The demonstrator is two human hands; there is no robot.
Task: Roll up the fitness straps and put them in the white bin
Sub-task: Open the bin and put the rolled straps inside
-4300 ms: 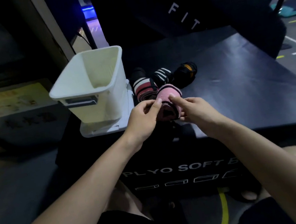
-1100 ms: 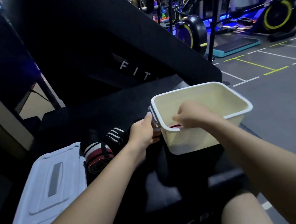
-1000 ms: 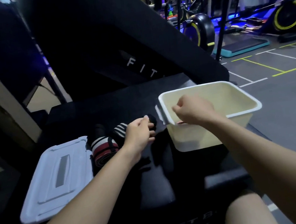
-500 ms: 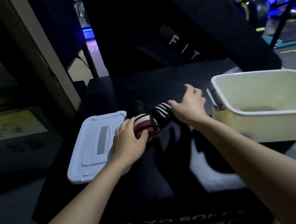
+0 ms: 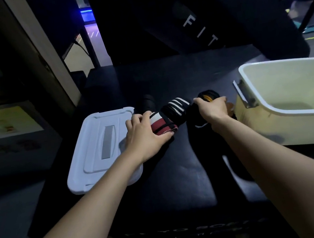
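Several rolled straps lie in a row on the black plyo box (image 5: 177, 177). My left hand (image 5: 144, 135) grips the dark red roll with a white stripe (image 5: 161, 125). Beside it sits a black roll with white stripes (image 5: 175, 109), and an all-black roll (image 5: 146, 104) lies behind them. My right hand (image 5: 211, 108) curls over a black roll with orange trim (image 5: 208, 94). The white bin (image 5: 288, 131) stands at the right, just past my right hand. Its floor is only partly visible.
The bin's white lid (image 5: 99, 147) lies flat at the box's left edge, under my left wrist. A tall black slanted pad (image 5: 208, 19) rises behind the box. A wall corner stands at the left, gym machines at the far right.
My right hand left the bin and moved to the black and orange roll. My left hand closed on the dark red roll. The view swung left, so the bin now sits at the right.
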